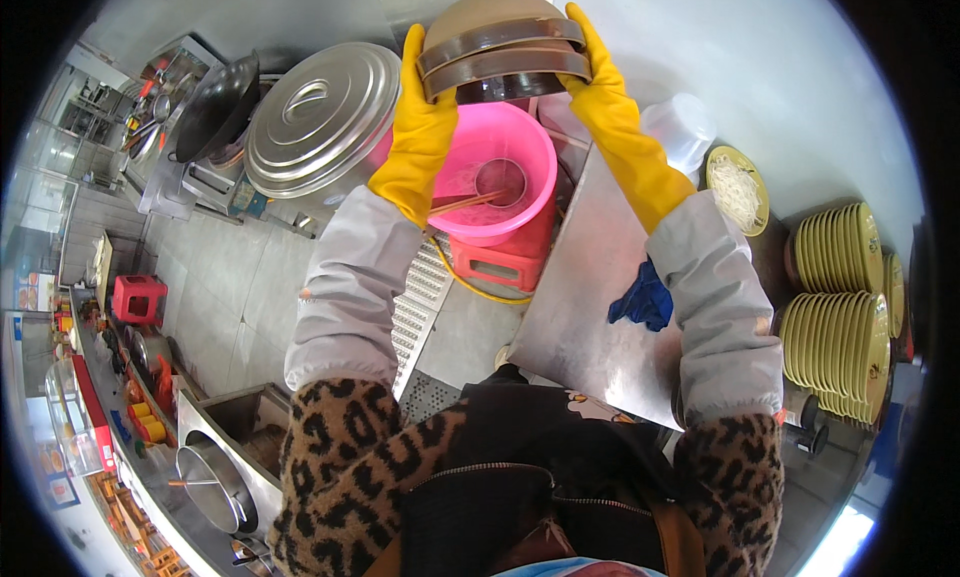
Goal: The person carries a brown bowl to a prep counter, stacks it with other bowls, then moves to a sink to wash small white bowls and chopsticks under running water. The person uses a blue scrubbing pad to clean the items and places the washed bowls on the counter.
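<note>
My left hand (429, 110), in a yellow rubber glove, grips one side of a small stack of brown bowls (501, 45). On the other side my right hand (598, 78), gloved the same way, has hold of its dark glazed rims. The bowls are nested upside down and raised above a pink plastic basin (541, 175). Liquid stands in the basin, along with a round metal vessel (501, 181) and wooden chopsticks (469, 202). A red plastic stool (501, 265) supports the basin.
A large lidded steel pot (322, 119) and a black wok (217, 108) stand left. Right, a steel table (585, 322) bears a blue cloth (643, 298); beyond are a plate of noodles (736, 190) and stacked green plates (836, 352). A yellow hose (472, 286) crosses the floor.
</note>
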Action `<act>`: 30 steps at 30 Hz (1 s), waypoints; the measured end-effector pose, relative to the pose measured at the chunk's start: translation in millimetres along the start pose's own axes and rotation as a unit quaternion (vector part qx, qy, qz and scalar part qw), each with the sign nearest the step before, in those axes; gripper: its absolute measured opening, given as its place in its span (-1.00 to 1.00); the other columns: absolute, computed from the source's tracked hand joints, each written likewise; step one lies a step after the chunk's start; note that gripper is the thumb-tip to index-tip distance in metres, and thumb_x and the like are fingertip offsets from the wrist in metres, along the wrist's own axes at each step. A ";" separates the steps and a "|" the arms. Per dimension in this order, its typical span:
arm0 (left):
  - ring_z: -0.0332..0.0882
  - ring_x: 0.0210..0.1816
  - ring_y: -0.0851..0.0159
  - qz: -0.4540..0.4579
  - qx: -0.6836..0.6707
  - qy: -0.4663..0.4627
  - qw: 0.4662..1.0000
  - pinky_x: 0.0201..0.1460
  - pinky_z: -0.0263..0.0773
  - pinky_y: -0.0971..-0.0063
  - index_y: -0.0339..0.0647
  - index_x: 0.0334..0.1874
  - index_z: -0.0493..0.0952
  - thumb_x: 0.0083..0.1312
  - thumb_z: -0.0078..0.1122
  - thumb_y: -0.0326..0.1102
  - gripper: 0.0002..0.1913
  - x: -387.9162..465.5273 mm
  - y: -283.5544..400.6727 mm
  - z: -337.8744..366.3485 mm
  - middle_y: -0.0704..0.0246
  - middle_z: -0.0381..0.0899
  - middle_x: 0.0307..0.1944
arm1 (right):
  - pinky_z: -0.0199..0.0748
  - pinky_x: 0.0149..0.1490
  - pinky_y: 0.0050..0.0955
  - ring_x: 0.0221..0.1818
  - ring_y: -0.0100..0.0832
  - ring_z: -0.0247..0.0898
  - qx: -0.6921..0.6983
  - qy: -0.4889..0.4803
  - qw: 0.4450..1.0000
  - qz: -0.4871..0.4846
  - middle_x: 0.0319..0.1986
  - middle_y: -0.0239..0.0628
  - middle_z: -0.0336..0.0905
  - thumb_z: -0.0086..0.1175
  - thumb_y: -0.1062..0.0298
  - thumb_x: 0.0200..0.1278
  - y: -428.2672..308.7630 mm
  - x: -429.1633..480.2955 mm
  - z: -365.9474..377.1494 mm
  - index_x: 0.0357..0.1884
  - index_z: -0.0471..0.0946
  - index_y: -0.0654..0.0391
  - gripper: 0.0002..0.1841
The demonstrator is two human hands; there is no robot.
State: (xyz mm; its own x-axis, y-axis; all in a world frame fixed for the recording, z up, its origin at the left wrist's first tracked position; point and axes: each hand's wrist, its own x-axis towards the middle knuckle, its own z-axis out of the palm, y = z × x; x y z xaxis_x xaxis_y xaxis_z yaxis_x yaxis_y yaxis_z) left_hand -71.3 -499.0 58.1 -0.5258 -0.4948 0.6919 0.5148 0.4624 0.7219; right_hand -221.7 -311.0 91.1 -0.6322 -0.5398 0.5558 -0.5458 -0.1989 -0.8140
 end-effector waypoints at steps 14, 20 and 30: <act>0.40 0.43 0.30 -0.032 -0.044 0.026 0.998 0.50 0.26 0.49 -0.17 0.67 0.04 0.53 0.26 -0.39 -0.23 -25.0 9.1 22.5 0.24 0.42 0.43 | 0.31 0.44 -0.43 0.36 -0.33 0.41 -0.077 -0.053 0.995 0.034 0.34 -0.20 0.50 0.13 0.77 0.33 -42.1 -29.3 -26.3 0.67 0.17 -0.22 -0.07; 0.50 0.35 0.31 -0.069 -0.052 -0.015 0.996 0.43 0.35 0.48 -0.18 0.64 0.13 0.51 0.26 -0.43 -0.29 -41.2 23.5 42.9 0.27 0.49 0.40 | 0.33 0.43 -0.38 0.35 -0.23 0.45 -0.166 -0.043 0.985 0.031 0.32 -0.12 0.53 0.17 0.51 0.44 -56.5 -55.8 -62.9 0.63 0.22 -0.10 -0.25; 0.72 -0.26 0.31 -0.532 -0.083 -0.380 0.752 -0.37 0.55 0.42 -0.17 0.15 0.65 0.51 0.21 0.03 -0.58 -67.0 85.5 85.7 0.32 0.77 -0.16 | 0.66 -0.11 -0.32 -0.30 -0.18 0.75 -0.303 -0.049 0.854 0.420 -0.34 -0.10 0.77 -0.08 -0.40 0.49 -151.8 -156.0 -149.1 -0.02 0.69 0.16 -0.29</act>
State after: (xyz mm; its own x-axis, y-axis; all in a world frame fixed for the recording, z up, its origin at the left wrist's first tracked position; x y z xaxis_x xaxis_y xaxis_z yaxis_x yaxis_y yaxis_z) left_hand -50.1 -363.3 74.4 -0.9026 0.0726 -0.4243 -0.4271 -0.0278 0.9038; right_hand -122.3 -74.6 153.1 -0.9078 -0.3559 -0.2218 -0.1261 0.7363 -0.6648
